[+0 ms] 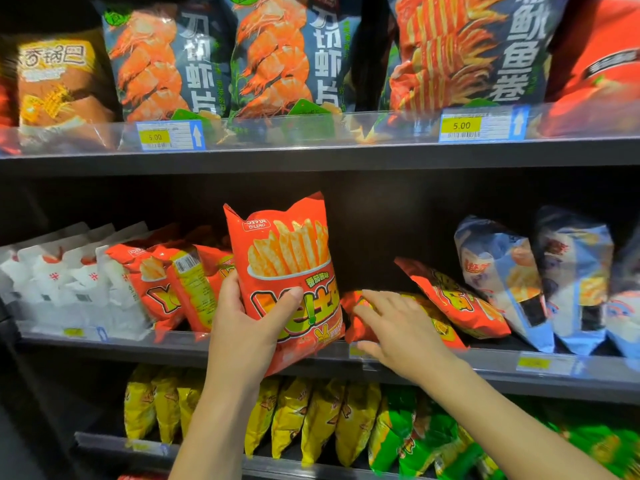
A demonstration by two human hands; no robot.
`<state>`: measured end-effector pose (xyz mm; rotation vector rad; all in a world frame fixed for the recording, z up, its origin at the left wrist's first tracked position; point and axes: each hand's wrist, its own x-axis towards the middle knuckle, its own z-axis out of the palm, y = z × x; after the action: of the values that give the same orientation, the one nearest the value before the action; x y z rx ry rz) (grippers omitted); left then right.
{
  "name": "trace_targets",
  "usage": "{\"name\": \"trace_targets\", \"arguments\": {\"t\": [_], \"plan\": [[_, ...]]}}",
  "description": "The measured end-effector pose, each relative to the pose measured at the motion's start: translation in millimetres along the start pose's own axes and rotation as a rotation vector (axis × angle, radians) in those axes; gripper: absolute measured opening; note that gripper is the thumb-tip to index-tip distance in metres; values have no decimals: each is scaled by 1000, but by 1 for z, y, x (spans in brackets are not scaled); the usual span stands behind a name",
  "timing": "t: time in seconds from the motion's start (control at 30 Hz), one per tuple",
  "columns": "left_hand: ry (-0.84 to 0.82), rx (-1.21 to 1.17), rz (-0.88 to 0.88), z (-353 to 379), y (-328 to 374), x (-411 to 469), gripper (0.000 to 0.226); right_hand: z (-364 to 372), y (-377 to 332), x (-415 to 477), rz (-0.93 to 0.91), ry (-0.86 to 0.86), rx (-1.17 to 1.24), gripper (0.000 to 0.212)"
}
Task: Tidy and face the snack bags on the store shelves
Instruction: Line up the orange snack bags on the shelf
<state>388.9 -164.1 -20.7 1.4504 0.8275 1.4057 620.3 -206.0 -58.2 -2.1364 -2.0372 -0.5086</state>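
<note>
My left hand [247, 329] grips a red bag of fries snacks [289, 258], upright and facing me, in front of the middle shelf [519, 370]. My right hand [398, 327] reaches with straight fingers onto a red bag lying flat [358, 306] just right of it. Another red bag [453, 299] leans tilted behind that hand. More red bags [173, 282] stand crookedly to the left, one showing its barcode side.
White bags [62, 285] fill the middle shelf's left end, blue bags [540, 278] its right end. Grey prawn-cracker bags [277, 57] line the top shelf. Yellow bags [304, 420] and green bags [426, 441] stand on the lower shelf.
</note>
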Motion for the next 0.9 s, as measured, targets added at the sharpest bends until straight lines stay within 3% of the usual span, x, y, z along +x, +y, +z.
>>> {"name": "trace_targets", "arguments": {"t": [0.3,0.6,0.9], "plan": [[25,29,19,21,1,-2,76,-4,13,-1,-6,63,-53,59],[79,85,76,66,-14,7,65,-20,52,-8,150,366,11,45],[164,287,122,127,-48,29,76,-20,78,-18,227,555,20,39]]}}
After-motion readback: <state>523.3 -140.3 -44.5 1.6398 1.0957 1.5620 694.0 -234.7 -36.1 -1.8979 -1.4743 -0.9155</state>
